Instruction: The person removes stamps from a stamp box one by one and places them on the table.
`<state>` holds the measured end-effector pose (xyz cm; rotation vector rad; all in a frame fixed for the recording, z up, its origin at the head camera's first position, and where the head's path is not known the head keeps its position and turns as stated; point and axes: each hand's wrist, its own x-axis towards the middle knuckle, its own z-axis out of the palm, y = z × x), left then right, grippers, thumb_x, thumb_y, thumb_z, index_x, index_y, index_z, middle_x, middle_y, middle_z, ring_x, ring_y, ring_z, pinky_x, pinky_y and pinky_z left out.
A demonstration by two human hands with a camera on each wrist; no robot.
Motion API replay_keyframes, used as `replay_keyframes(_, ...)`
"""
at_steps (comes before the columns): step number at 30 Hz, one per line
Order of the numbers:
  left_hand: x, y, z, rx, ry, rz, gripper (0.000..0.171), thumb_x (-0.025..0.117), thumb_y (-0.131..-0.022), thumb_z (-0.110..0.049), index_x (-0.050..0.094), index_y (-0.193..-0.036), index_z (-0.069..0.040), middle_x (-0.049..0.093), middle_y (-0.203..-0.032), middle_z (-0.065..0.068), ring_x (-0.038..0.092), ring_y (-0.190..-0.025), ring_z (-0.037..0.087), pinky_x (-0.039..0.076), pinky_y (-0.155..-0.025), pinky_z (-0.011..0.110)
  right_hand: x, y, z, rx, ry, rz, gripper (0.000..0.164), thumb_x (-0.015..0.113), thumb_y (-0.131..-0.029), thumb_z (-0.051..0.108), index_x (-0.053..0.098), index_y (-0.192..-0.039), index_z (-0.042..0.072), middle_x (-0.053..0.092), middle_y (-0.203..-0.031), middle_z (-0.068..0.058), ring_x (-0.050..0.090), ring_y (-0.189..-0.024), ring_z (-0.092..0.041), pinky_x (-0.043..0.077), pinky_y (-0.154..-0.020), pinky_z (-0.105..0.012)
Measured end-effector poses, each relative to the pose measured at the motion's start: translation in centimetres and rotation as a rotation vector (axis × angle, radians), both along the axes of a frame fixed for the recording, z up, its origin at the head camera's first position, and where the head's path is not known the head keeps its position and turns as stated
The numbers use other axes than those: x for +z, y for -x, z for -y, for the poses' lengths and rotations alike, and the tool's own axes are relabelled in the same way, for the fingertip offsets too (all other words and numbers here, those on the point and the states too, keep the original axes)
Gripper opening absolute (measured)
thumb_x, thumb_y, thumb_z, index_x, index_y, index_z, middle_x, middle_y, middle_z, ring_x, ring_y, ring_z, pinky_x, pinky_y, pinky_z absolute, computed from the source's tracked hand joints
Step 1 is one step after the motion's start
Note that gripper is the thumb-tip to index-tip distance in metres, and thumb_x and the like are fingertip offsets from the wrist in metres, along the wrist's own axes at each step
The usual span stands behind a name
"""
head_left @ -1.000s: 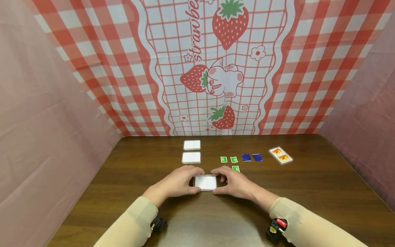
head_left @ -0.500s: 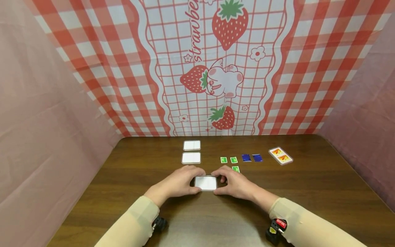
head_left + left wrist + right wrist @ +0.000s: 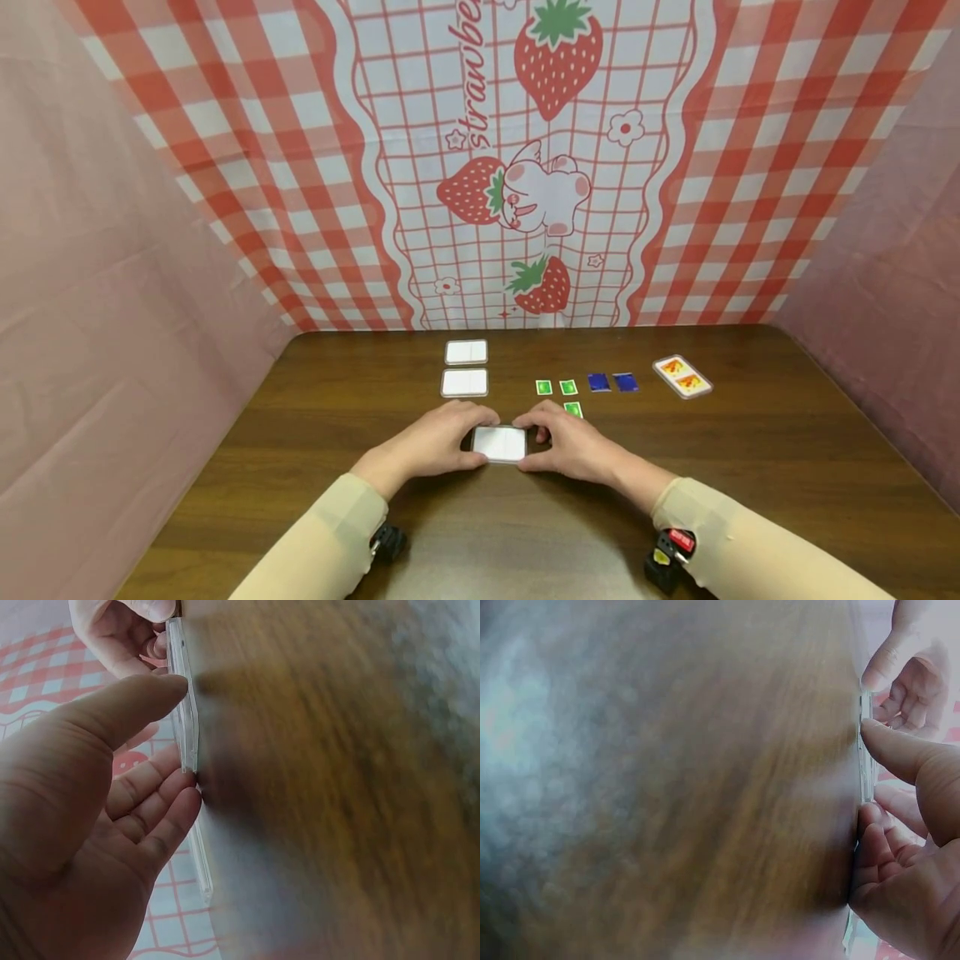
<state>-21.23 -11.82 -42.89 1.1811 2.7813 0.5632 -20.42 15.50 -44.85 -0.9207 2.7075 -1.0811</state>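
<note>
A white card in a clear plastic case [image 3: 500, 444] lies flat on the table in front of the person. My left hand [image 3: 441, 442] grips its left end, thumb at the near edge and fingers at the far edge. At the right end, my right hand [image 3: 573, 446] holds it the same way. The left wrist view shows the clear case [image 3: 180, 705] edge-on, with the left thumb against it. From the right wrist, the thin case edge [image 3: 867, 765] shows between the right thumb and fingers. Fingertips behind the case are partly hidden.
Two white cards in clear cases, a far one [image 3: 466, 352] and a nearer one [image 3: 464, 382], lie beyond the left hand. Small green squares [image 3: 568, 387], blue squares [image 3: 626, 382] and a card with two orange pictures [image 3: 682, 377] lie to the right on the wooden table [image 3: 780, 467].
</note>
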Motion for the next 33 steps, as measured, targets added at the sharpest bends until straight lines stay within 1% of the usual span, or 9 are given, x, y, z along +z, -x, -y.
replay_keyframes(6,0.0,0.0,0.0,0.013,0.001,-0.006,0.049,0.089,-0.097,-0.026,0.07,-0.139,-0.011,0.072,-0.134,0.003,0.063,-0.128,0.024,0.053,-0.108,0.046,0.0,0.0,0.1,-0.006,0.006,-0.021,0.049,0.094,-0.091,0.028,0.077,-0.131,0.006,0.063,-0.111,-0.001,0.059,-0.094,-0.013,0.052,-0.081,-0.028)
replay_keyframes(9,0.0,0.0,-0.1,0.008,-0.003,-0.016,0.049,0.09,-0.096,-0.027,0.07,-0.138,-0.01,0.072,-0.132,0.003,0.064,-0.126,0.024,0.053,-0.107,0.046,0.0,0.0,0.1,-0.007,0.006,-0.021,0.049,0.094,-0.091,0.027,0.077,-0.131,0.005,0.063,-0.111,-0.001,0.058,-0.093,-0.013,0.051,-0.08,-0.028)
replay_keyframes(15,0.1,-0.1,-0.1,0.007,0.001,-0.03,0.046,0.089,-0.097,-0.027,0.071,-0.136,-0.011,0.073,-0.129,0.002,0.064,-0.122,0.022,0.054,-0.104,0.045,0.3,-0.1,0.2,0.001,0.006,-0.018,0.05,0.094,-0.091,0.028,0.077,-0.132,0.005,0.063,-0.111,-0.001,0.058,-0.093,-0.014,0.051,-0.08,-0.028)
replay_keyframes(19,0.1,-0.1,-0.1,0.011,0.007,-0.032,0.043,0.089,-0.097,-0.027,0.071,-0.134,-0.012,0.073,-0.127,0.001,0.064,-0.119,0.021,0.054,-0.101,0.044,0.1,0.0,0.1,0.005,0.017,-0.025,0.05,0.094,-0.09,0.027,0.077,-0.132,0.005,0.063,-0.111,-0.001,0.058,-0.093,-0.014,0.051,-0.08,-0.029)
replay_keyframes(22,0.1,-0.1,-0.1,0.011,0.01,-0.033,0.042,0.089,-0.097,-0.027,0.071,-0.133,-0.012,0.073,-0.126,0.0,0.064,-0.118,0.02,0.054,-0.1,0.043,-0.2,0.0,0.1,0.016,0.036,-0.048,0.05,0.095,-0.09,0.026,0.077,-0.13,0.003,0.062,-0.109,-0.001,0.058,-0.092,-0.014,0.051,-0.078,-0.029)
replay_keyframes(23,0.1,-0.1,0.0,0.011,0.013,-0.034,0.042,0.089,-0.097,-0.027,0.071,-0.133,-0.012,0.073,-0.126,0.0,0.064,-0.118,0.02,0.054,-0.1,0.043,-0.6,0.2,-0.1,0.033,0.047,-0.075,0.049,0.093,-0.091,0.028,0.076,-0.131,0.003,0.062,-0.109,-0.001,0.057,-0.091,-0.013,0.05,-0.077,-0.029)
replay_keyframes(26,0.0,-0.1,0.2,0.012,0.021,-0.034,0.042,0.088,-0.097,-0.027,0.072,-0.132,-0.012,0.073,-0.127,0.001,0.064,-0.119,0.02,0.054,-0.102,0.043,-0.7,0.1,-0.2,0.043,0.059,-0.091,0.05,0.093,-0.092,0.028,0.076,-0.13,0.002,0.062,-0.108,-0.001,0.057,-0.091,-0.013,0.05,-0.075,-0.03)
replay_keyframes(29,-0.1,0.0,0.6,0.016,0.033,-0.035,0.041,0.088,-0.098,-0.028,0.073,-0.132,-0.011,0.073,-0.129,0.001,0.064,-0.121,0.021,0.054,-0.104,0.043,-0.6,0.1,-0.1,0.032,0.048,-0.07,0.049,0.091,-0.093,0.028,0.076,-0.131,0.003,0.062,-0.109,-0.001,0.057,-0.092,-0.013,0.05,-0.077,-0.03)
replay_keyframes(33,-0.1,-0.2,1.6,0.026,0.045,-0.026,0.037,0.087,-0.099,-0.027,0.074,-0.129,-0.011,0.072,-0.131,0.003,0.064,-0.124,0.022,0.054,-0.105,0.044,0.0,-0.2,0.0,0.003,0.011,-0.024,0.049,0.091,-0.093,0.027,0.076,-0.134,0.004,0.063,-0.112,-0.001,0.059,-0.095,-0.014,0.051,-0.082,-0.03)
